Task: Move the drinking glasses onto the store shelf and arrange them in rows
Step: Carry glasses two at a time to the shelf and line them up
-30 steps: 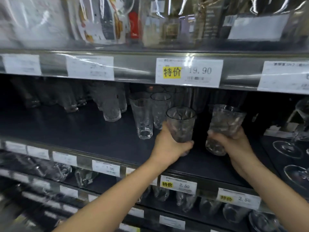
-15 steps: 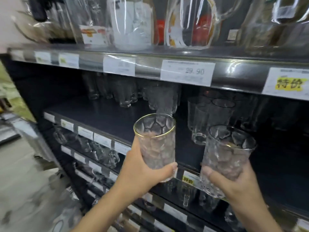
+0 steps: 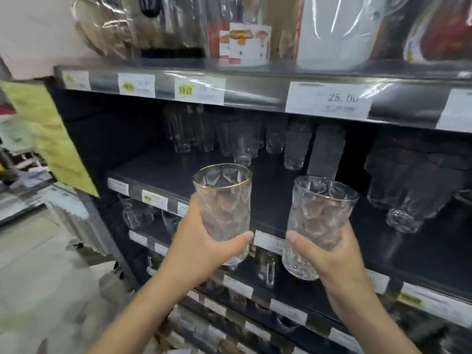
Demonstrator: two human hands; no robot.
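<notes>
We see a pale floor on the left, a light wall above it, and a yellow sheet near white price tags.

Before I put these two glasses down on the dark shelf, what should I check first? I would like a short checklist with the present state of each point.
1. Left hand has a full grip on the gold-rimmed glass: ok, thumb and fingers wrap its lower half.
2. Right hand has a full grip on the second glass: ok, same hold.
3. Held glasses apart from each other: ok, a gap shows between them.
4. Both mouths up: ok.
5. Bare room on the dark shelf in front of the stocked glasses: ok.
6. Stocked rows straight enough to follow: cannot tell, blurred.
</notes>
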